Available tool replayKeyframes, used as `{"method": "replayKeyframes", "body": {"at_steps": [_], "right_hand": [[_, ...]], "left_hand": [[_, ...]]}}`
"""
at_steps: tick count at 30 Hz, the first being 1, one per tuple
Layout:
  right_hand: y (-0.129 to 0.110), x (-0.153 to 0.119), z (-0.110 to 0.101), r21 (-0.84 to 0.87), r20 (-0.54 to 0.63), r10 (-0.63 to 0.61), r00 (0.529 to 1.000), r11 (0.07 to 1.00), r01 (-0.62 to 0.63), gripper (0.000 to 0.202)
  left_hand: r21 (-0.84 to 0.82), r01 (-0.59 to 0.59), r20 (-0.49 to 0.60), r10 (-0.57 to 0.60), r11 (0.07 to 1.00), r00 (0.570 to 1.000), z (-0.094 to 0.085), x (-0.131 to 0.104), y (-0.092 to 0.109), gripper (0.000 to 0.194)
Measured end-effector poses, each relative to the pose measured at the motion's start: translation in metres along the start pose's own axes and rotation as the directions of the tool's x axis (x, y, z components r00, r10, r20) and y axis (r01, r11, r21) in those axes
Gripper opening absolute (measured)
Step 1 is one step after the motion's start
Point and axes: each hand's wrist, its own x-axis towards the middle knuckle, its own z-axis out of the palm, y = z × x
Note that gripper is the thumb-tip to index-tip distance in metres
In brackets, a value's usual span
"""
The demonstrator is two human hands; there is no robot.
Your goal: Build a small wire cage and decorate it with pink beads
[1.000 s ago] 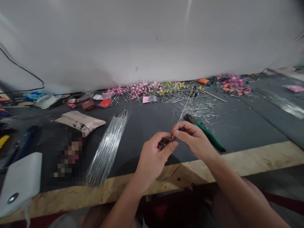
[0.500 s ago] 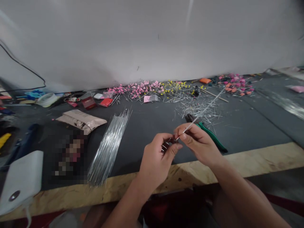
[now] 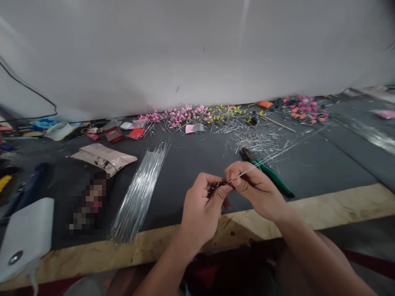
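Dark table [image 3: 182, 162], pale wall [image 3: 197, 53] at 12 o'clock. Wire bundle [image 3: 140, 197] at your 10. Your left hand [image 3: 201, 205]: fingertips pressed on the near end of the held wires [image 3: 274, 156]; palm contents unclear. Your right hand [image 3: 257, 191] pinches them too; they run to 2. Should be light, springy, slick: grip close to the near end. Pliers [image 3: 275, 179] at your 1.

Left hand [image 3: 200, 207] and right hand [image 3: 262, 193]: bare, slender-fingered, nail detail blurred. Left forearm [image 3: 168, 261] and right forearm [image 3: 317, 250]: bare over the full visible length, smooth, tapering toward the hand. Legs [image 3: 286, 263]: near edge, deep shadow; garment colour and type cannot be determined
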Motion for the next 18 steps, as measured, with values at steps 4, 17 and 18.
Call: {"method": "replayKeyframes", "body": {"at_steps": [4,17,18], "right_hand": [[0.0001,-0.0005,0.0012,0.026,0.000,0.003,1.000,1.000,-0.003,0.006],[0.0029,-0.0026,0.0016,-0.043,-0.069,0.004,0.998,0.999,-0.007,0.005],[0.0029,-0.0026,0.0019,-0.061,-0.070,-0.008,0.998,0.998,0.004,0.005]], "left_hand": [[-0.048,0.022,0.001,-0.022,0.999,1.000,0.0005,0.0011,0.0015,0.021],[-0.137,0.014,0.094,-0.001,0.991,0.996,-0.0057,0.0037,0.0028,0.017],[-0.145,0.013,0.089,0.000,0.989,0.996,-0.0057,0.0037,0.0027,0.017]]}}
